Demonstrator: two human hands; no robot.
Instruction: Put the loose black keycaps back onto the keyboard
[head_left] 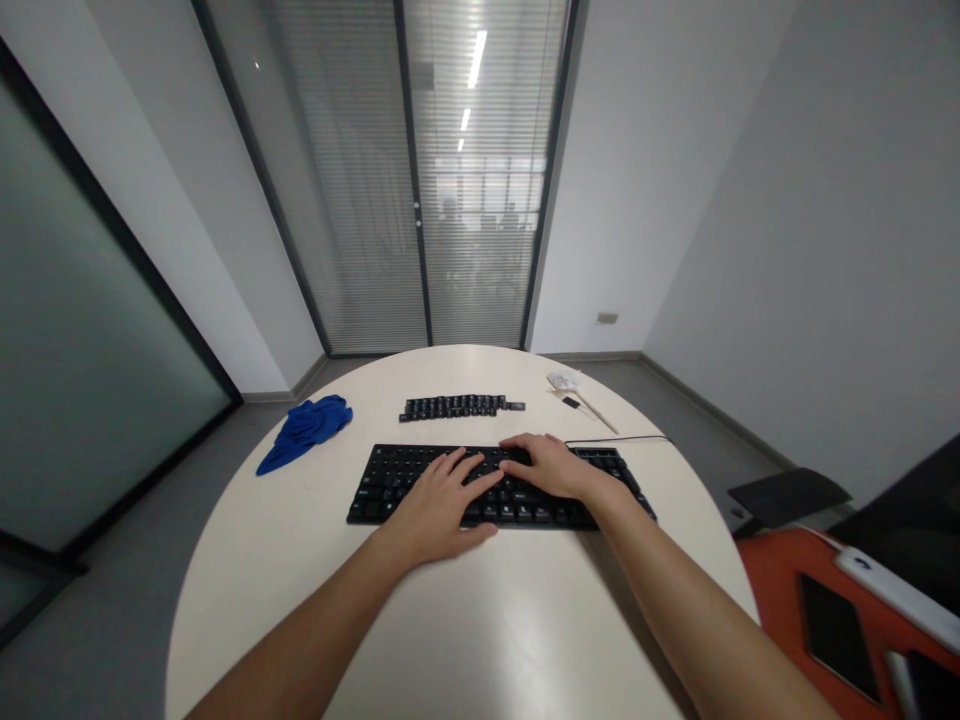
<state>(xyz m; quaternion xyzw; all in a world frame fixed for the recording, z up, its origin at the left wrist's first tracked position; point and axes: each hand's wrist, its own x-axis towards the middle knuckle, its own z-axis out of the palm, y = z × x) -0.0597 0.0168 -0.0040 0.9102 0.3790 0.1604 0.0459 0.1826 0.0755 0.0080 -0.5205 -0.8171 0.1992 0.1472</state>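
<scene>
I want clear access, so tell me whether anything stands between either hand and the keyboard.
Nothing visible does: the left hand and right hand both lie over the black keyboard. The loose keycaps lie beyond its far edge.

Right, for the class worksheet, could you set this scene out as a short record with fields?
Surface: pale cream, round-edged table
Centre: long black keyboard, lying flat
Left hand: over the keyboard's left-middle part, fingers spread
Right hand: right of the left hand, thumb and forefinger apart
Beyond keyboard: small loose black keycaps, in rows
Left side: crumpled blue cloth
Right side: thin pale stick, thin black cable
Unclear: whether fingertips press keys
</scene>
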